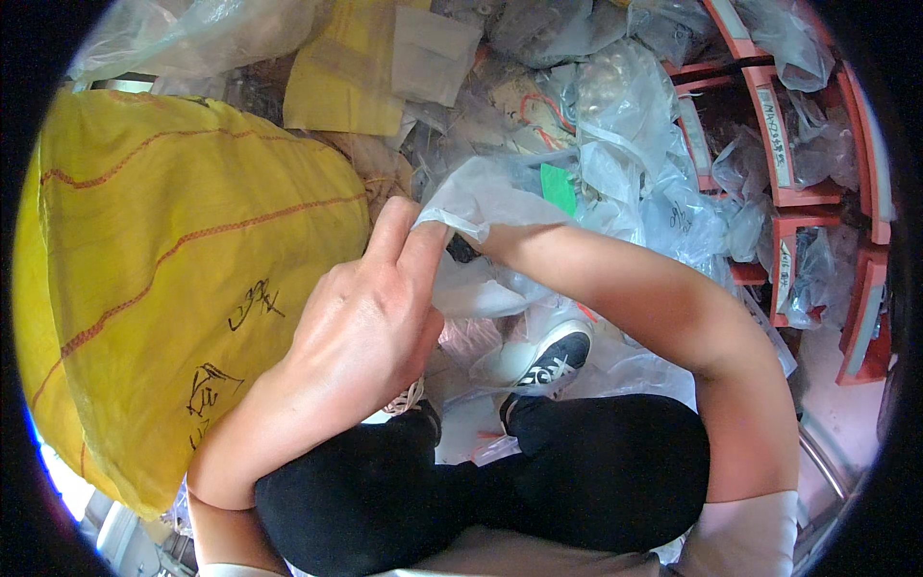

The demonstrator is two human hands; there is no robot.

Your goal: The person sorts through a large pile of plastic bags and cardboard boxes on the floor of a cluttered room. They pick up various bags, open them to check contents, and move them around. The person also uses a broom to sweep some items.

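Observation:
In the middle, a clear plastic bag (495, 190) hangs between my hands. My left hand (375, 298) pinches its rim, with the fingers pointing away from me. From the right, my right forearm (606, 279) reaches across to the bag's mouth. The bag film and my left hand cover my right hand, so its fingers cannot be seen. Below the bag, one dark shoe with white laces (558, 356) shows between my bent knees in black trousers (606, 442).
A large yellow woven sack (192, 221) with red stitching fills the left side. Red bins (769, 135) holding plastic bags stand at right. Heaped clear bags (625, 125), a yellow sheet (346, 77) and a green piece (558, 189) lie ahead.

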